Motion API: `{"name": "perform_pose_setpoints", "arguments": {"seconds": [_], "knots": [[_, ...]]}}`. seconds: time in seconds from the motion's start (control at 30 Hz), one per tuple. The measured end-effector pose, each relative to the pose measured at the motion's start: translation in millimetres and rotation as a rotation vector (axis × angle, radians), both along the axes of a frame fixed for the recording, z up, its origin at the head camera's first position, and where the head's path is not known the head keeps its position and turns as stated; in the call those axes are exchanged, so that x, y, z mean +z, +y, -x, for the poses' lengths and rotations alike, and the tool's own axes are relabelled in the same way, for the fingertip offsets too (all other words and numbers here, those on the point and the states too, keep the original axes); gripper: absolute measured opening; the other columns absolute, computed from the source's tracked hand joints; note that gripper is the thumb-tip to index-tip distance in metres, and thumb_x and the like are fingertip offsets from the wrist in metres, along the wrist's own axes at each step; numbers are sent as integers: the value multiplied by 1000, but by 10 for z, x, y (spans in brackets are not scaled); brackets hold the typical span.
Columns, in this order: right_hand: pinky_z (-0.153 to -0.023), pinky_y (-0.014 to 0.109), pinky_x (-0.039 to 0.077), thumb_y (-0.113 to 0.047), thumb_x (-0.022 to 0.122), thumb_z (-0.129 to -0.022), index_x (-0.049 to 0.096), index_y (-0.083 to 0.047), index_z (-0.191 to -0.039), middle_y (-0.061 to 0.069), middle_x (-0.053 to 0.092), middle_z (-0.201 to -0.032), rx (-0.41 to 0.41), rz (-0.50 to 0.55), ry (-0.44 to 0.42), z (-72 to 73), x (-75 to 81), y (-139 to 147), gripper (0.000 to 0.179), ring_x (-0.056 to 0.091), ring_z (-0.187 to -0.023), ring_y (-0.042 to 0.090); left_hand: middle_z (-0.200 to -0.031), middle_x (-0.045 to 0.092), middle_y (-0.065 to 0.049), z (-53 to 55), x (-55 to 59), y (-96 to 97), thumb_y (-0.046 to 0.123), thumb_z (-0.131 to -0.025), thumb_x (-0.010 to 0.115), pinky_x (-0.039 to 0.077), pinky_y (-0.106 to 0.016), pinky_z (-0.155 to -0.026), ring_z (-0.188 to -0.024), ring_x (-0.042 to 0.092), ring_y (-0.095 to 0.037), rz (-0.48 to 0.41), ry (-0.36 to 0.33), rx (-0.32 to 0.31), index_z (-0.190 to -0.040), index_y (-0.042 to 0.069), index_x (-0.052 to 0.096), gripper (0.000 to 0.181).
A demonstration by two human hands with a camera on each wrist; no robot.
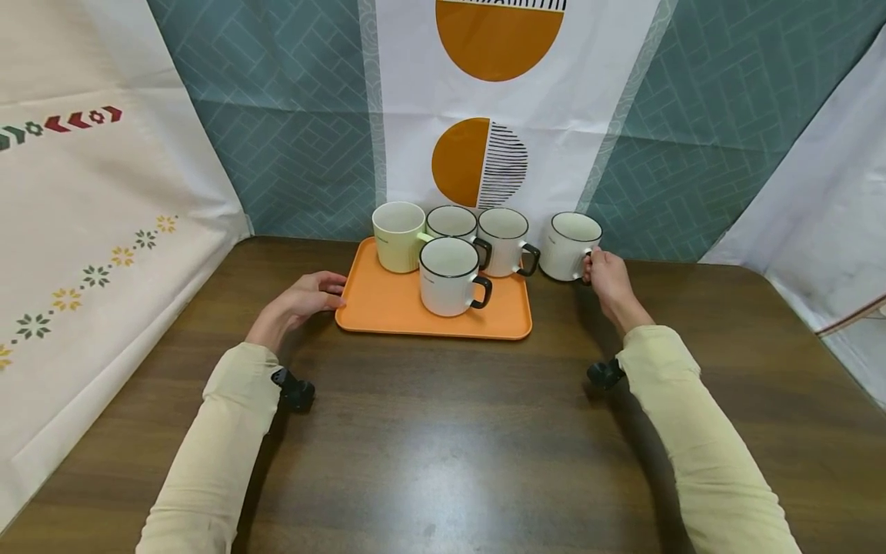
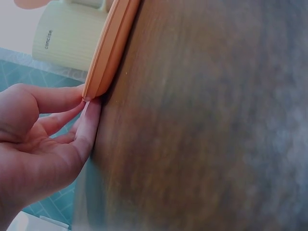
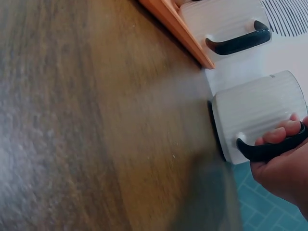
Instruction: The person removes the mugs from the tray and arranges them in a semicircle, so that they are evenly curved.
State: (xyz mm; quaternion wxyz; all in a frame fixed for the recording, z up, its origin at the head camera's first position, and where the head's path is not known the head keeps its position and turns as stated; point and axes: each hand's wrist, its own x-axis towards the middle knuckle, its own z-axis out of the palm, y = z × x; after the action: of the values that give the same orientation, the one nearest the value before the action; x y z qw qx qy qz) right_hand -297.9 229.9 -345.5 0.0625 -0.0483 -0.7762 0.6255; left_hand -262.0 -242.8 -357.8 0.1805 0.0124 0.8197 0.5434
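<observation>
My left hand [image 1: 304, 298] is at the left edge of an orange tray [image 1: 381, 312], and in the left wrist view its thumb and fingertips pinch the rim. My right hand [image 1: 607, 278] holds a white mug [image 3: 260, 108] by its black handle [image 3: 269, 150], to the right of the tray. This mug is upright, its base close over the tabletop. On the tray stand a pale yellow-green mug [image 1: 399, 238] at the back left, a front white mug [image 1: 446, 285] and two more behind it, the middle one [image 1: 450, 221] partly hidden and the right one [image 1: 500, 242].
A dark brown wooden table [image 1: 443, 431] lies under everything. Behind it hangs a teal cloth [image 1: 291, 138] with a white printed panel [image 1: 408, 100]. White fabric with embroidery [image 1: 111, 208] rises along the left side. Each wrist wears a small black camera, as on the left [image 1: 294, 391].
</observation>
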Motion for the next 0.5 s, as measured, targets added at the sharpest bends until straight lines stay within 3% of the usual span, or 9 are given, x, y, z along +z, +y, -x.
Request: {"name": "perform_pose_setpoints", "arguments": {"seconds": [0.27,0.5], "knots": [[-76,27,39,-24,30,-106,49,5,-94,-2,45,-75,85,-120,-41,20,35,12,38,44,-72,10,-140,33,-30,14,15,-8,-4,-94,53,39,-41,-103,-119,42,-34,5,3,10,-144,-10,27,56],[-69,20,41,-18,41,-102,53,10,-91,-6,51,-66,70,-22,-25,2,14,53,32,47,-69,8,-140,33,-30,28,-35,28,-5,-94,53,44,-32,-95,-116,43,-32,-4,4,6,-143,-12,26,56]]}}
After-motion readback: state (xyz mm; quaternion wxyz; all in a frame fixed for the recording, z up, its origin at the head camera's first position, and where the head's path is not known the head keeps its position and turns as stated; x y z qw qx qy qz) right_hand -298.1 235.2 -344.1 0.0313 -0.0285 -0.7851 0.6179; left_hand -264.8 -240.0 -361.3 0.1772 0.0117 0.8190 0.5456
